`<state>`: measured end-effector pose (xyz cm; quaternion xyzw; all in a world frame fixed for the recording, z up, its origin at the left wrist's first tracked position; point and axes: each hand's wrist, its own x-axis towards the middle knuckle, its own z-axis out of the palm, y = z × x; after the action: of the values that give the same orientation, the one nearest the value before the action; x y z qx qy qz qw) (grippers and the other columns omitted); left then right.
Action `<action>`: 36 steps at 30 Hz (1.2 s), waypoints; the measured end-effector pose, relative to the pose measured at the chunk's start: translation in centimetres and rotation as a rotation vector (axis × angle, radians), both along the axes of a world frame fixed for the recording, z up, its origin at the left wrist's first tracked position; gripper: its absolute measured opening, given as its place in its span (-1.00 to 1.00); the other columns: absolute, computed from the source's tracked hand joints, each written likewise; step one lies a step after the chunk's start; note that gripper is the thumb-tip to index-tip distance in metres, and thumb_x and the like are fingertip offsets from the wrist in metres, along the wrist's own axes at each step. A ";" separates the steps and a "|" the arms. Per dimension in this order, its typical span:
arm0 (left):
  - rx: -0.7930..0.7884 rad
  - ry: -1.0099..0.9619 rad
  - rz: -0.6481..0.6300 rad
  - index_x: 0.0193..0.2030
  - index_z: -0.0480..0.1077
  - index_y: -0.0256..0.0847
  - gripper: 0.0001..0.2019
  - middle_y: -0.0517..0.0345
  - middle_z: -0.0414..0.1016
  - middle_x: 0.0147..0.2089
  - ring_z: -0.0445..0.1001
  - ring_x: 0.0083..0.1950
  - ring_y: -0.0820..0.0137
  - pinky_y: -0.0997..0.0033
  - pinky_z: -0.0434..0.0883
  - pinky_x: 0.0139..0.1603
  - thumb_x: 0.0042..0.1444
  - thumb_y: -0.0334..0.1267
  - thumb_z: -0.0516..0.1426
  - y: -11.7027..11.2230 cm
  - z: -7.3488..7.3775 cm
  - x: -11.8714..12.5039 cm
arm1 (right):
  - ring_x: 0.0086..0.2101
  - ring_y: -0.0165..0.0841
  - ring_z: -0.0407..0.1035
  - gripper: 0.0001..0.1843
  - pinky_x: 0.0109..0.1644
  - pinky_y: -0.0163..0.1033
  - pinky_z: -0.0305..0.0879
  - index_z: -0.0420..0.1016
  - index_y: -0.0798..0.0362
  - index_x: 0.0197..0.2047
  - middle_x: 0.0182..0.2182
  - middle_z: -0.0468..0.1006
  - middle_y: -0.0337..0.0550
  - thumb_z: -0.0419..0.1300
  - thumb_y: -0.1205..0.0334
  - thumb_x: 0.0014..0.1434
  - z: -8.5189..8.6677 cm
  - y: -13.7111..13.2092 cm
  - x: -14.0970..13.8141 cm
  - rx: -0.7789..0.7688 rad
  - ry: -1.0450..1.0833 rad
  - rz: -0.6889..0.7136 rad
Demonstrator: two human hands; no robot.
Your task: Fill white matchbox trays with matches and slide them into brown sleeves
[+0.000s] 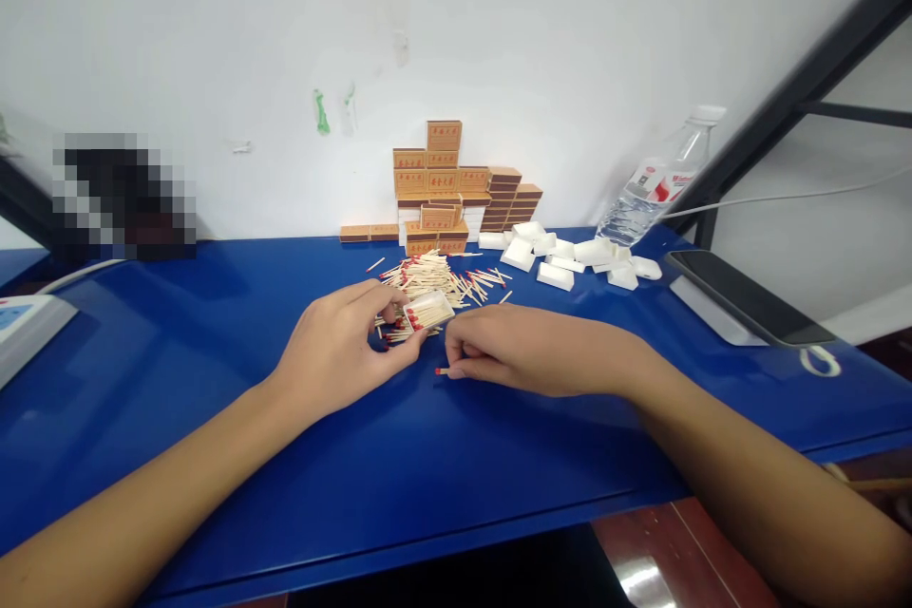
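Note:
My left hand grips a small white matchbox tray by its left end, fingers closed around it. Several red-headed matches lie side by side in the tray, heads toward the left. My right hand is just right of the tray, thumb and fingers pinched low over the blue table. From that pinch a match sticks out, its red head pointing left. Behind the tray spreads a heap of loose matches, partly hidden by my left hand and the tray.
Orange-brown matchboxes are stacked against the wall. White trays lie piled to their right, near a tilted water bottle. A phone rests on a white box at the right of the blue table. A power strip sits far left.

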<state>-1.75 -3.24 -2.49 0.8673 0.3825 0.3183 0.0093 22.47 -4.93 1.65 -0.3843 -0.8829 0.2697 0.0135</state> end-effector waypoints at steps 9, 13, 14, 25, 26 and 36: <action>-0.034 0.045 -0.023 -0.16 0.52 -0.22 -0.80 0.17 0.50 -0.33 0.45 -0.34 0.35 0.33 0.36 -0.30 0.17 -0.15 0.24 -0.2 -0.1 0.0 | -0.43 -0.41 0.24 -0.81 -0.35 -0.28 0.09 0.51 0.05 -0.17 -0.38 0.49 -0.24 0.17 0.13 0.42 0.8 1.2 1.0 0.006 0.193 -0.017; -0.085 0.150 -0.076 -0.13 0.51 -0.18 -0.82 0.17 0.54 -0.29 0.46 -0.35 0.36 0.34 0.34 -0.33 0.16 -0.17 0.24 -0.7 0.1 0.2 | -0.43 -0.40 0.20 -0.77 -0.33 -0.27 0.07 0.46 0.06 -0.23 -0.42 0.44 -0.25 0.14 0.12 0.43 0.2 1.7 0.9 0.137 0.213 -0.054; -0.103 0.166 -0.092 -0.12 0.51 -0.17 -0.82 0.18 0.55 -0.28 0.46 -0.36 0.36 0.35 0.33 -0.33 0.16 -0.18 0.24 -0.9 0.1 0.3 | -0.41 -0.40 0.21 -0.78 -0.32 -0.26 0.07 0.45 0.06 -0.23 -0.40 0.45 -0.24 0.14 0.13 0.43 -0.1 1.8 0.8 0.171 0.192 -0.052; -0.212 0.214 -0.162 -0.25 0.42 -0.15 -0.85 0.23 0.48 -0.34 0.40 -0.41 0.39 0.36 0.28 -0.40 0.13 -0.16 0.25 -1.0 -0.2 0.2 | -0.42 -0.42 0.25 -0.90 -0.29 -0.27 0.07 0.46 0.06 -0.28 -0.37 0.50 -0.23 0.18 0.35 0.31 -0.6 0.8 -0.5 0.099 0.073 0.008; -0.224 0.211 -0.168 -0.22 0.44 -0.14 -0.85 0.23 0.48 -0.34 0.39 -0.40 0.39 0.36 0.28 -0.40 0.12 -0.16 0.25 -1.0 -0.1 0.2 | -0.44 -0.43 0.23 -0.89 -0.30 -0.27 0.06 0.46 0.07 -0.30 -0.41 0.46 -0.26 0.19 0.34 0.31 -0.5 1.0 -0.4 0.111 0.085 0.006; -0.488 0.207 -0.353 -0.36 0.50 -0.10 -0.84 0.34 0.33 -0.48 0.24 -0.49 0.47 0.39 0.23 -0.44 -0.10 -0.22 0.34 -2.9 1.0 0.8 | -0.46 -0.47 0.17 -0.89 -0.30 -0.28 0.01 0.56 0.09 -0.26 -0.53 0.32 -0.37 0.30 0.23 0.29 -4.2 2.4 -2.3 0.238 0.331 -0.117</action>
<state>-0.92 -6.16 -1.53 0.9203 0.2899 0.1206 0.2333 20.12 -2.53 -2.58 -0.3811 -0.8703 0.2218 0.2195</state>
